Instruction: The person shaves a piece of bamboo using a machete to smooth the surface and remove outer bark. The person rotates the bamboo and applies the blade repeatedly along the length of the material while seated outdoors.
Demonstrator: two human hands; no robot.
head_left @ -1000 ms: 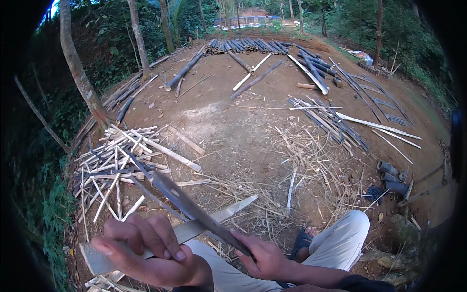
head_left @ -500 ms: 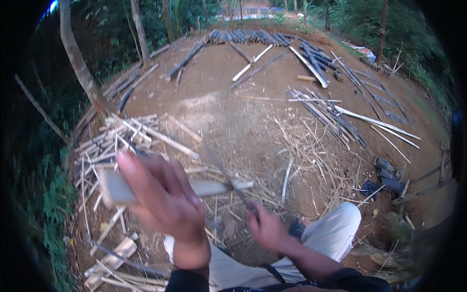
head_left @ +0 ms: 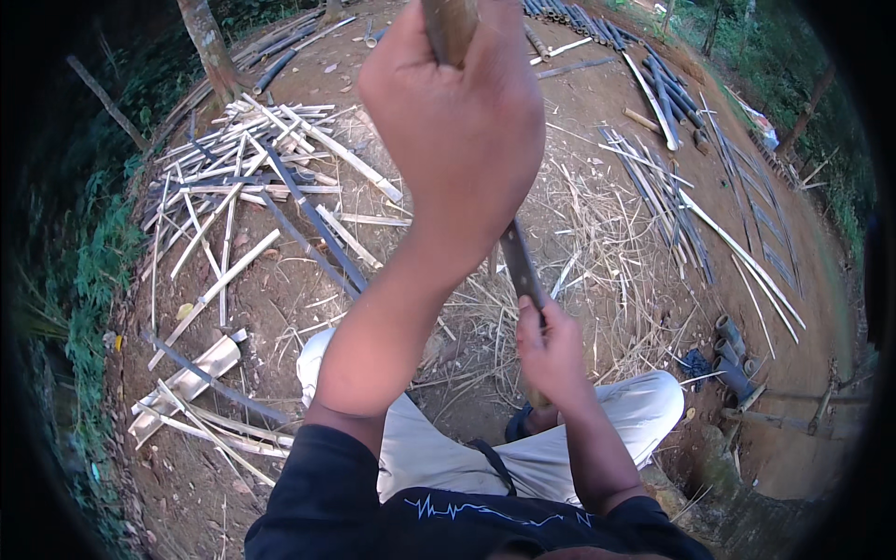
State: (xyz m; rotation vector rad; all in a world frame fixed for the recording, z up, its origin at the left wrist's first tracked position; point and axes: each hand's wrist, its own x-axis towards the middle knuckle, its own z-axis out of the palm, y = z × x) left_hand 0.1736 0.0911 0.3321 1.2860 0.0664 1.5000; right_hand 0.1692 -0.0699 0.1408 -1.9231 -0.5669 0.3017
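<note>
Raised high and close in front of me, my left hand (head_left: 457,121) is closed around what looks like a bamboo strip (head_left: 450,30); its upper end runs out of view at the top edge. Lower and to the right, my right hand (head_left: 549,343) grips a machete (head_left: 520,257) with a dark, narrow blade pointing up and away. My left hand and wrist hide the blade's far end, so I cannot tell whether it touches the strip. Below both hands are my bent legs in pale trousers (head_left: 621,420).
A heap of split bamboo pieces (head_left: 252,177) lies at the left. Thin shavings (head_left: 597,233) cover the ground ahead. Long strips (head_left: 658,201) and dark bamboo poles (head_left: 672,89) lie at the right. Near my left side are a bamboo half (head_left: 191,383) and more strips; short tubes (head_left: 733,350) sit at the right.
My left hand has risen and moved right with the strip, closer to the camera. My right hand has moved slightly up and right with the machete. The view has tilted down.
</note>
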